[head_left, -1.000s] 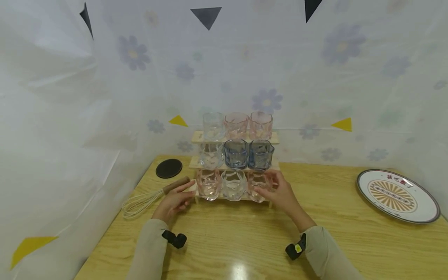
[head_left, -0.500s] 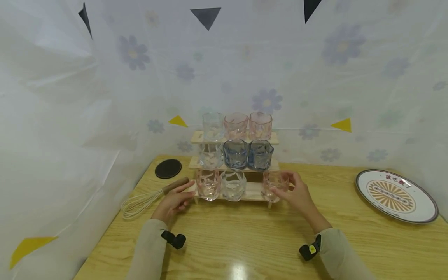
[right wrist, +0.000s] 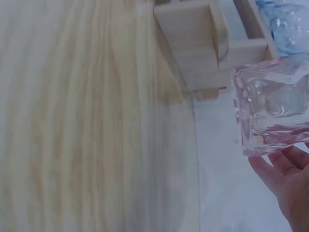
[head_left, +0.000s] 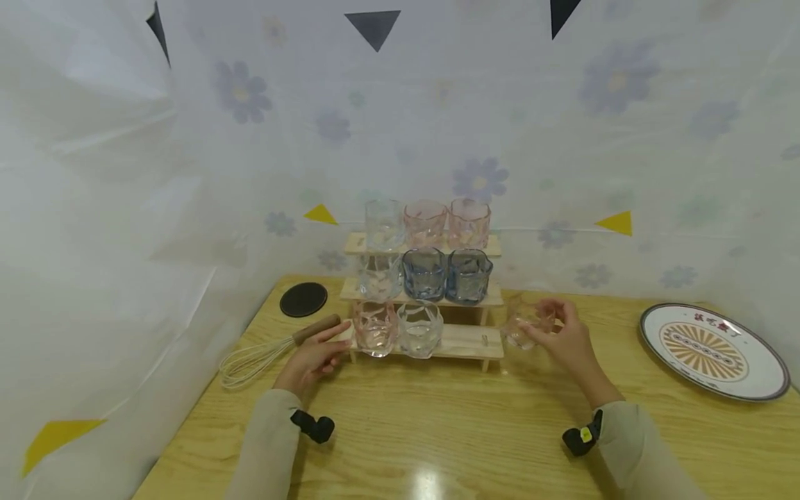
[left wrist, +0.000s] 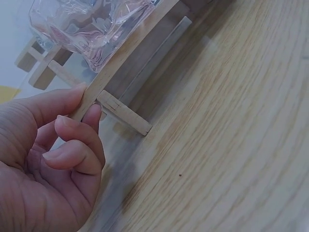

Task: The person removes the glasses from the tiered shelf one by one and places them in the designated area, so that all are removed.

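My right hand [head_left: 567, 340] grips a pink-tinted glass [right wrist: 273, 104] between thumb and fingers, just off the right end of a three-tier wooden rack [head_left: 465, 340]. With thumb and fingers, my left hand [left wrist: 63, 154] pinches the left end of the rack's lowest shelf. That shelf bears a pink glass [head_left: 375, 330] at the left and a clear glass [head_left: 420, 330] beside it; its right part is bare. On the middle tier stand a clear glass [head_left: 379, 279] and two blue glasses [head_left: 424, 276]. The top tier carries a clear glass [head_left: 384, 226] and two pink glasses [head_left: 469, 224].
A whisk [head_left: 262, 357] with a wooden handle lies left of the rack, its handle near my left hand. Behind it is a black round coaster [head_left: 303, 299]. A large patterned plate [head_left: 712, 309] lies at the right of the wooden table [head_left: 387, 437].
My right hand has lifted the pink glass from the right end of the lowest shelf and carried it rightward past the rack. My left hand has stayed at the shelf's left end.
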{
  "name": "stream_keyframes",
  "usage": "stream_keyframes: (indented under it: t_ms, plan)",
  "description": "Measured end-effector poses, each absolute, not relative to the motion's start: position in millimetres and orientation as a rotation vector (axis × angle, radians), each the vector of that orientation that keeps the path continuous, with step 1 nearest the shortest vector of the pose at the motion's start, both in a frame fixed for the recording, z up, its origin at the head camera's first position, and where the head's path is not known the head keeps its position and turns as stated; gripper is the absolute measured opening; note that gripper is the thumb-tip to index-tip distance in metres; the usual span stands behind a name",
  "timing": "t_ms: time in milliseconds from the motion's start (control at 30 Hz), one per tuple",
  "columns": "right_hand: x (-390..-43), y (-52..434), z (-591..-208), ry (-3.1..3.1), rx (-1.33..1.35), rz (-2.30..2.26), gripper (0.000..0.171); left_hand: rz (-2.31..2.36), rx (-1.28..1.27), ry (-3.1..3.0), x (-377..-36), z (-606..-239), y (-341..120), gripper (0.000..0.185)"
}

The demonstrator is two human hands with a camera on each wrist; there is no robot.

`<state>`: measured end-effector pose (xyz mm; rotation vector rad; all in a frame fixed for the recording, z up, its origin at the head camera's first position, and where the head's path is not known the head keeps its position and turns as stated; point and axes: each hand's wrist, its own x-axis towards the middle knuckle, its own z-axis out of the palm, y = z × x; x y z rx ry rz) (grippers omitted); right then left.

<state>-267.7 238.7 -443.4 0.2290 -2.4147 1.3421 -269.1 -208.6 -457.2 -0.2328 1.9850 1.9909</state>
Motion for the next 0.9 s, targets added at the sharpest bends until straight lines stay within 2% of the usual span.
stream_keyframes:
  t_ms: [267,567,900]
  plan:
    - [-292.8,248.8,-444.1,-2.349,0.209,1.352,0.062,1.994,-0.250,1.997,-269.1,-458.8,-211.2,0.056]
    - [-323.7,260.6,-455.9,-2.387,0.043,1.375,0.070,1.990,-0.248,1.977,-270.1,-459.6,-204.7,0.058]
    - [-353.0,250.3,-472.3,-2.364,-0.019,1.398,0.073,1.917,-0.290,2.050,-272.9,-454.0,-209.6,0.057]
